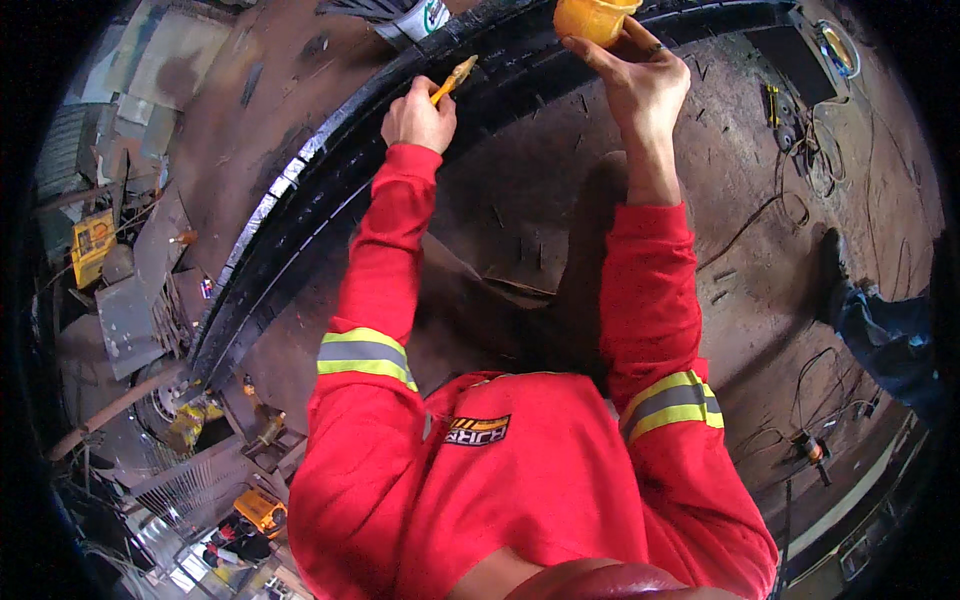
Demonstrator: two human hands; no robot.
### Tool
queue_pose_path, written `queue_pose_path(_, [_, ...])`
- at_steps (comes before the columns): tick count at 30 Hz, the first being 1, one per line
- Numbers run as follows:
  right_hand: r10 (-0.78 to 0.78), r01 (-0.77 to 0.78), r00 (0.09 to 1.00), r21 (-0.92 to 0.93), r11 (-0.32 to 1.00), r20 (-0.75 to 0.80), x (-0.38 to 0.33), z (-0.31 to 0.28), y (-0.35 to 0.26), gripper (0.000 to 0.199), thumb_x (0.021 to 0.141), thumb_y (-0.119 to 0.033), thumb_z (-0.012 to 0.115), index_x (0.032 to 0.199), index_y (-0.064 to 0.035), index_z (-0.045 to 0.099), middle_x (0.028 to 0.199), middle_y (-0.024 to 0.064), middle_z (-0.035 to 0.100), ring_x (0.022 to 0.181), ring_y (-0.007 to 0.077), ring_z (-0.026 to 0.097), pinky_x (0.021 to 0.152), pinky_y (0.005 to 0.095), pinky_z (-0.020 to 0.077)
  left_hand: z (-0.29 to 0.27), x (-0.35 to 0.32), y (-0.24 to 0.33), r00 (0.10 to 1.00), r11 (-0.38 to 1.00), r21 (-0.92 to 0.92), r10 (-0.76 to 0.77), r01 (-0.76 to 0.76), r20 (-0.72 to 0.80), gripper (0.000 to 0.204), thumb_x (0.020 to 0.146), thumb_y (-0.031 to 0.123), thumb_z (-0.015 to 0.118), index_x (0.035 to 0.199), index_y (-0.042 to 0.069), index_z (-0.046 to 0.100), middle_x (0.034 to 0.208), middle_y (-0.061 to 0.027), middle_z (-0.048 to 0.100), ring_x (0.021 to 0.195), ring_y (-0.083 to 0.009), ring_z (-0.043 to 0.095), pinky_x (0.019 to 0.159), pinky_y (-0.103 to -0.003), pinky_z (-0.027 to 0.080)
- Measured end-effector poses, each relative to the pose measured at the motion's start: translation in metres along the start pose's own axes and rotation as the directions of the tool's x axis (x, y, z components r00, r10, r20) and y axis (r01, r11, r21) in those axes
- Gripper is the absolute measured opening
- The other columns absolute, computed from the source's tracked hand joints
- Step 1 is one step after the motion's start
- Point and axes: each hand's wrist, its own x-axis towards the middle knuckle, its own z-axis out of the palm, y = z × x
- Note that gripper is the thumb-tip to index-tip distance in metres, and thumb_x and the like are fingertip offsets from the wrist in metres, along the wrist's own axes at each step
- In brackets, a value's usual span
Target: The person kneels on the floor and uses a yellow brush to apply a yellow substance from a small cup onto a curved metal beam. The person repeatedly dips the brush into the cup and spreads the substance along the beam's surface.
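My left hand (418,120) is closed around a small yellow paintbrush (456,78). The brush's tip lies over a long, curved black metal beam (400,110); whether it touches the surface I cannot tell. Farther right, my right hand (645,88) grips an orange-yellow plastic cup (592,20) between thumb and fingers, above the beam's far part. The cup is cut off by the top edge, and its contents are hidden. Both forearms are in red sleeves with reflective bands.
Beyond the beam stands a white bucket (418,22) with dark strips in it. Metal sheets, scrap and a yellow case (93,247) lie at left. Cables (820,150) run over the brown floor at right, near another person's jeans-clad leg (885,330). An orange-handled tool (810,447) lies lower right.
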Motion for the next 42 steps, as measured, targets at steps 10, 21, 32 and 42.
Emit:
queue_pose_path(10, [-0.013,0.014,1.000,-0.080,0.997,0.009,0.005,0.005,0.007,0.051,0.064,-0.014,0.087,0.108,0.0040,0.067,0.094,0.0094,0.071,0.084,0.0117,0.067,0.081,0.0257,0.0522,-0.009,-0.073,-0.054,0.864,0.916,-0.121,-0.402,0.383,-0.304,0.024,0.079,0.028,0.065,0.091,0.008,0.059,0.079,-0.0168,0.067,0.075,-0.0374,0.066,0.067,-0.046,0.053])
queue_pose_path(21, [0.020,-0.020,1.000,0.021,1.000,0.010,-0.002,0.013,-0.004,0.050,0.064,-0.007,0.086,0.107,0.0079,0.066,0.097,0.0103,0.070,0.086,0.0119,0.066,0.082,0.0248,0.0510,0.030,-0.038,0.027,0.913,0.908,-0.261,-0.376,0.328,-0.159,0.022,0.075,0.030,0.067,0.088,0.012,0.060,0.077,-0.0149,0.067,0.075,-0.0374,0.066,0.067,-0.048,0.051])
queue_pose_path(32, [0.014,-0.015,0.997,0.008,1.000,0.070,0.003,0.022,0.009,0.054,0.067,-0.003,0.083,0.113,0.0134,0.059,0.106,0.0141,0.067,0.094,0.0151,0.065,0.090,0.0278,0.0484,-0.042,-0.105,-0.118,0.600,0.683,-0.239,-0.725,0.691,-0.338,0.029,0.072,0.029,0.074,0.085,0.004,0.066,0.086,-0.0195,0.068,0.084,-0.0368,0.066,0.074,-0.044,0.053])
queue_pose_path(42, [0.029,-0.041,0.992,0.101,0.994,0.121,-0.010,0.042,0.001,0.054,0.068,-0.001,0.082,0.114,0.0133,0.059,0.106,0.0141,0.067,0.096,0.0153,0.065,0.091,0.0279,0.0478,-0.039,-0.086,-0.121,0.703,0.746,-0.282,-0.664,0.603,-0.253,0.028,0.072,0.028,0.072,0.086,0.005,0.066,0.085,-0.0174,0.068,0.083,-0.0358,0.067,0.074,-0.046,0.053])
